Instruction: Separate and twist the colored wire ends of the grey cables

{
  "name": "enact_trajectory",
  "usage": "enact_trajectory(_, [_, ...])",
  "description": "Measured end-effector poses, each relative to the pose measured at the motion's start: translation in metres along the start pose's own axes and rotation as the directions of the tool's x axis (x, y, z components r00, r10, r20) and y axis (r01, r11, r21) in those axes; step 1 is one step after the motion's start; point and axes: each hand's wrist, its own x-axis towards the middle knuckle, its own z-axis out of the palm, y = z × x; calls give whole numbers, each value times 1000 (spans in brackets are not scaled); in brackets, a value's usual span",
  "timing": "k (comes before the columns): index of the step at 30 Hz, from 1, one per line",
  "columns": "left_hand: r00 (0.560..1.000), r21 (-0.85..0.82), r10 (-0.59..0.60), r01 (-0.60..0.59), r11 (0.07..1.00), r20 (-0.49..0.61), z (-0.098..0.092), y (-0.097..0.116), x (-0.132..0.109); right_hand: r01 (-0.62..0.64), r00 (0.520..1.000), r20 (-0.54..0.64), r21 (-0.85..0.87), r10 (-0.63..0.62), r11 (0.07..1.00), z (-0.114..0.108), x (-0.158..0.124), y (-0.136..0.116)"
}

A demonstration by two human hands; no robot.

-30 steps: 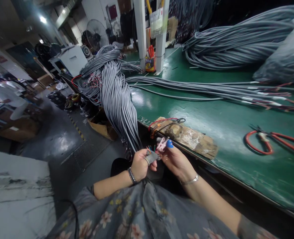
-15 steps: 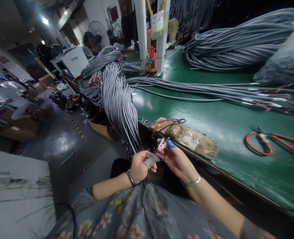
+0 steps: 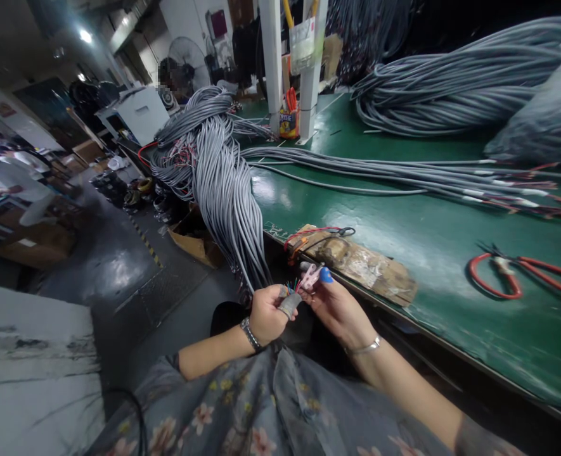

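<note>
Your left hand (image 3: 267,315) was clamped around the end of a grey cable (image 3: 259,278) at the lower centre of the frame, just below the edge of the green surface (image 3: 404,215). The cable's long axis ran up-left into the hanging cable bundle (image 3: 223,183). Its coloured wires (image 3: 293,286) pointed up-right at your right hand (image 3: 338,307), whose fingertips were pinched on a small pink piece (image 3: 310,277) near the wooden block (image 3: 366,266).

Dim hall; a ceiling lamp (image 3: 85,36) glares, sheen on my green tabletop (image 3: 418,215), edges bend; my left hand (image 3: 265,315) and right hand (image 3: 338,308) look sharp.
</note>
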Motion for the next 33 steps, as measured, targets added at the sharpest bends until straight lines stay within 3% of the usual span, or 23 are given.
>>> enact_trajectory(14, [1000, 6, 11, -11, 1000, 15, -1, -3, 0, -29, 1000, 2, 46, 29, 999, 4, -3, -2])
enact_trajectory(19, [999, 21, 41, -41, 999, 5, -6, -3, -5, -168, 979, 121, 25, 164, 985, -6, -5, -4])
enact_trajectory(24, [998, 86, 66, -66, 994, 10, -12, -8, -10, -243, 933, 227, -181, 281, 953, -18, -9, -5])
enact_trajectory(27, [996, 121, 80, -85, 989, 43, -15, -15, -11, -183, 944, 199, -354, 265, 917, -15, -12, -6])
enact_trajectory(30, [991, 159, 56, -75, 985, 119, -16, -22, -9, -28, 970, 195, -508, 147, 861, -8, -15, -7])
enact_trajectory(33, [958, 182, -127, 81, 980, 257, -16, -23, -5, 118, 964, 259, -624, 62, 773, -4, -19, -8])
